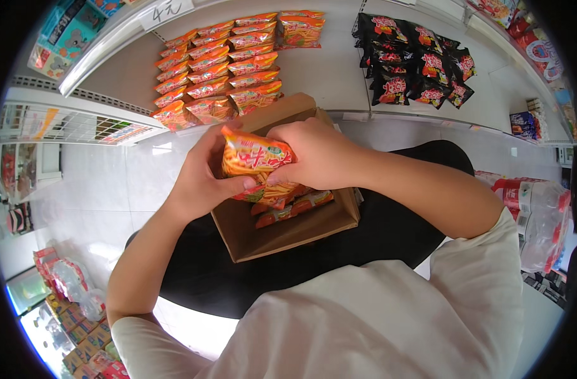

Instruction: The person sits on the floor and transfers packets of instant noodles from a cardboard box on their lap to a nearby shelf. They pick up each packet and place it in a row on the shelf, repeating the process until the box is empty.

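Observation:
Between both hands, above an open cardboard box (295,240), is an orange snack bag (255,156). My left hand (208,173) grips its left side, with the thumb across the front. From the right, my right hand (305,154) holds it at the edge, thumb also on the front. At least one more orange bag seems to be bunched just beneath; the hands partly hide it. Inside the box lie several orange snack packets (293,208). The box rests tilted on my lap, over black clothing. Its far flap stands up near the shelf's front edge.
Rows of matching orange snack bags (208,73) stand on the white shelf ahead. Black snack bags (418,61) are piled farther right. A handwritten price card (165,13) hangs on the upper shelf's edge. Wrapped bottle packs (534,218) stand at the right, and a wire rack (75,123) at left.

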`<state>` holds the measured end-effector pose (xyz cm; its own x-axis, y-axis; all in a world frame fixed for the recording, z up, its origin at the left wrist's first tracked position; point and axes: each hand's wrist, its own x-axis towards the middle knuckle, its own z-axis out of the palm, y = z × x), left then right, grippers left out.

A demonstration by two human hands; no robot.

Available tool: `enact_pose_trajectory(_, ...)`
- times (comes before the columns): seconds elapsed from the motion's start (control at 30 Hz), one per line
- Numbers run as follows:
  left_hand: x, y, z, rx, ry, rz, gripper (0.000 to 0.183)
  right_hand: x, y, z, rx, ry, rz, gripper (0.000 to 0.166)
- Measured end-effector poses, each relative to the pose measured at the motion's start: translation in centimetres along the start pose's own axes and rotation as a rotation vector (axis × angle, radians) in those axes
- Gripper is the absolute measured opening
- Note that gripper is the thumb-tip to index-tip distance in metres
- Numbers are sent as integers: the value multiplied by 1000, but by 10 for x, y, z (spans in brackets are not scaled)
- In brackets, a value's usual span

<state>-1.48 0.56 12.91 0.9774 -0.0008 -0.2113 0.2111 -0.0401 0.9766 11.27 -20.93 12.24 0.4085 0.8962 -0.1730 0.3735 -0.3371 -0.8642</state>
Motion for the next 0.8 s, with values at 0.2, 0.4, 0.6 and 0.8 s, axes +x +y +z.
enact_pose_trajectory(0.2, -3, -10, -7, 176, -50, -136, 43, 3, -5, 7, 1, -73, 50, 62)
enact_pose_trajectory(0.4, 5, 5, -3, 460, -25, 26, 50, 7, -13, 8, -112, 69, 101, 69)
enact_pose_trajectory(0.6, 21, -10, -45, 791, 16, 234, 64, 2, -23, -51, -730, 450, 56, 62)
enact_pose_trajectory(0.8, 30, -53, -78, 1400, -140, -100, 33, 60, 36, -138, -852, 490, 171, 53)
